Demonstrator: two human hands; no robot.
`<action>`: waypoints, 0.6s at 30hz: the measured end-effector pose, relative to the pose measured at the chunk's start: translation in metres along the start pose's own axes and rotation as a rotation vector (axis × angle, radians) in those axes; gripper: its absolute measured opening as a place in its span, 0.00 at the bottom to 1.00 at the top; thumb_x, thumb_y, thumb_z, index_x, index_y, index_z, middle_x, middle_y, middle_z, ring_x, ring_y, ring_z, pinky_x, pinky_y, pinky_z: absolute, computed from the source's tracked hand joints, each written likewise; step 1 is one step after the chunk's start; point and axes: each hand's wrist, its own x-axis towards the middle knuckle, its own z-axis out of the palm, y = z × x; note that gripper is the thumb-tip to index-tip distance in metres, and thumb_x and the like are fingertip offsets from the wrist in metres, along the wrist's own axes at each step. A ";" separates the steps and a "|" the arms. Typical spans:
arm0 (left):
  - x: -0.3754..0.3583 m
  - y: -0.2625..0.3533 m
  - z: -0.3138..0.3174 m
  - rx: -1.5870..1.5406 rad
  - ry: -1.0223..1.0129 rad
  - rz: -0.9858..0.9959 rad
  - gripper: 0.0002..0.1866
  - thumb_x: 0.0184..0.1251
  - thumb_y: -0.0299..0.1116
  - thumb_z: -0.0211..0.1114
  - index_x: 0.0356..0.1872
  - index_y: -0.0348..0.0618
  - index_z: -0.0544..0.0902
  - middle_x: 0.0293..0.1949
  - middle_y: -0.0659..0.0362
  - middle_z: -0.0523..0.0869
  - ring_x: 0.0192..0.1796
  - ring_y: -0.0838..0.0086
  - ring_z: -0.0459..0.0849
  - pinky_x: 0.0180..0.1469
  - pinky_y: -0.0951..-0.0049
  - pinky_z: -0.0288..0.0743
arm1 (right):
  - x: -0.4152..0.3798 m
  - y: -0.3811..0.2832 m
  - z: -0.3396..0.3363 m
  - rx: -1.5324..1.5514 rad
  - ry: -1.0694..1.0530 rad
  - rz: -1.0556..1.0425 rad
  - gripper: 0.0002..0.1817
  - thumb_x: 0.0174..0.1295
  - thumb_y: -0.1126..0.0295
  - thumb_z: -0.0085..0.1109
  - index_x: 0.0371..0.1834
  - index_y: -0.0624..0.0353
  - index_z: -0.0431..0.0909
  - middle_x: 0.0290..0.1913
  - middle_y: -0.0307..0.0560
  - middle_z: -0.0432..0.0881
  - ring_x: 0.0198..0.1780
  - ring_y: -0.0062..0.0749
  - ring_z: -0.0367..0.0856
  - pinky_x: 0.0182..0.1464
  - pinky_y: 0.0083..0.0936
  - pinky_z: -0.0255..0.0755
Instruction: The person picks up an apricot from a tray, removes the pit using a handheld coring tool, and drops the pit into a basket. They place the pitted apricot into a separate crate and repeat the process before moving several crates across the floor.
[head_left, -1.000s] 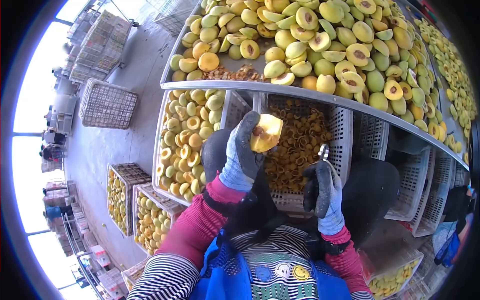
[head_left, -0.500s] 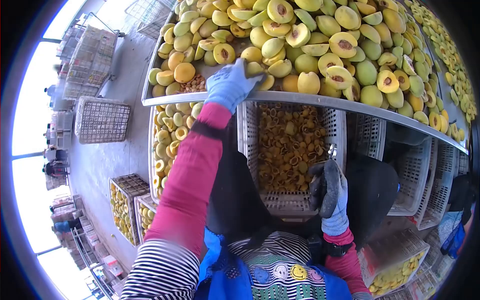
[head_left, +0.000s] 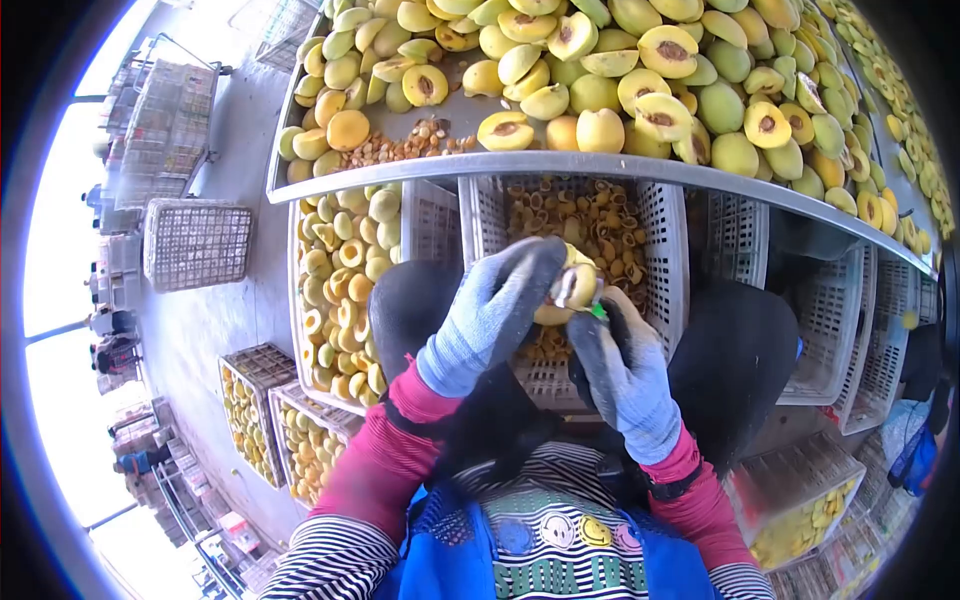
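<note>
My left hand, in a blue glove with a dark palm, grips a yellow-green peach above the crate between my knees. The peach looks cut, with pale flesh and a dark hollow showing. My right hand, gloved the same way, is closed close against the fruit. It holds a small pitting tool, mostly hidden by fingers and peach; a bit of green shows at the fingertips. Below, a plastic crate contains many brownish peach scraps.
A metal-edged table in front carries heaped peach halves and a patch of loose pits. At left stands a crate of peach halves. More crates line the right side. A grated crate sits on the floor.
My left hand has come back from the table edge with a peach. My right hand has moved left and up to meet it, and the tool's metal loop is now hidden.
</note>
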 end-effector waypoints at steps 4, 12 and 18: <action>-0.018 0.006 0.014 -0.247 0.174 -0.245 0.21 0.68 0.32 0.61 0.56 0.28 0.74 0.46 0.54 0.82 0.49 0.77 0.78 0.55 0.75 0.71 | -0.010 0.012 0.011 -0.263 0.043 -0.198 0.11 0.66 0.65 0.51 0.40 0.64 0.71 0.30 0.59 0.78 0.33 0.57 0.78 0.31 0.39 0.70; -0.035 0.004 0.001 0.159 -0.024 0.165 0.22 0.70 0.37 0.59 0.59 0.32 0.74 0.50 0.55 0.81 0.52 0.75 0.79 0.58 0.77 0.70 | -0.028 0.012 0.019 0.160 -0.121 0.114 0.14 0.70 0.64 0.49 0.47 0.66 0.73 0.29 0.41 0.80 0.26 0.20 0.76 0.28 0.22 0.70; -0.033 0.016 0.000 -0.020 -0.109 -0.316 0.22 0.72 0.42 0.55 0.55 0.31 0.76 0.47 0.55 0.82 0.48 0.76 0.80 0.53 0.78 0.72 | -0.034 0.004 0.014 0.335 -0.213 0.527 0.17 0.71 0.62 0.48 0.54 0.64 0.73 0.32 0.40 0.79 0.30 0.15 0.75 0.31 0.12 0.68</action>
